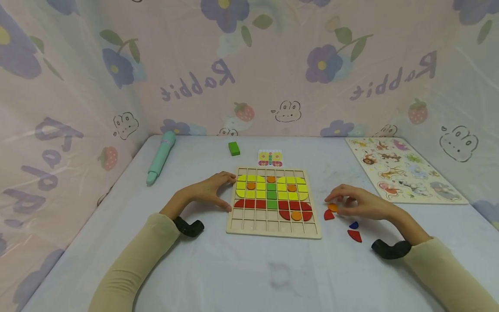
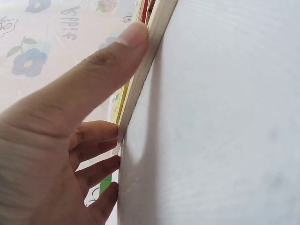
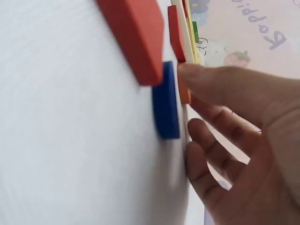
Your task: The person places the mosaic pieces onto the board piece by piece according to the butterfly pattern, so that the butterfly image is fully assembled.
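Observation:
A wooden grid board (image 1: pixel 253 226) lies mid-table, set with yellow, green, red and orange pieces in a butterfly pattern. My left hand (image 1: pixel 206 189) touches its left edge with spread thumb and fingers; the left wrist view shows the thumb (image 2: pixel 133 35) at the board's side. Right of the board, my right hand (image 1: pixel 360 203) pinches an orange disc (image 1: pixel 333 207) low over the table, its thumb against the disc's side. Close by lie a red wedge (image 1: pixel 329 215), a small blue piece (image 1: pixel 354 225) and another red wedge (image 1: pixel 355 236).
Behind the board lies a small butterfly pattern card (image 1: pixel 270 158), with a green block (image 1: pixel 234 148) to its left. A mint-green wand (image 1: pixel 161 158) lies far left. An animal puzzle board (image 1: pixel 405 173) occupies the back right. Printed curtains (image 1: pixel 257 78) enclose the table.

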The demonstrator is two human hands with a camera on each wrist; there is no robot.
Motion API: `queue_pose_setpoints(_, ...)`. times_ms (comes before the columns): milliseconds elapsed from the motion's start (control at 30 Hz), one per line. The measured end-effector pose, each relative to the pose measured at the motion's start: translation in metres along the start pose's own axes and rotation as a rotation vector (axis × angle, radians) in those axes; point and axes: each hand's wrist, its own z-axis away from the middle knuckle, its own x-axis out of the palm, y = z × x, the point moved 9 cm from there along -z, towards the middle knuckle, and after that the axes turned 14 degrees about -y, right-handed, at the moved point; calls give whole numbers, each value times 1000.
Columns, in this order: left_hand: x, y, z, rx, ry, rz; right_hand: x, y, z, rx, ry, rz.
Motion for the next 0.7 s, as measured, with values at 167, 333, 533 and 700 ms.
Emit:
queue_pose_setpoints(167, 0, 2, 1, 1, -3, 9, 4, 8, 3, 4, -18, 3)
queue_pose_setpoints(333, -1, 1, 1, 2, -2, 1, 2, 9, 3, -1, -1, 20)
queue_pose_setpoints(533, -1, 1, 1, -2, 1, 0, -1, 7, 3, 7, 50, 48)
queue_pose_setpoints(700, 0, 1, 1, -1, -2, 15, -5, 9, 8, 79, 82, 78)
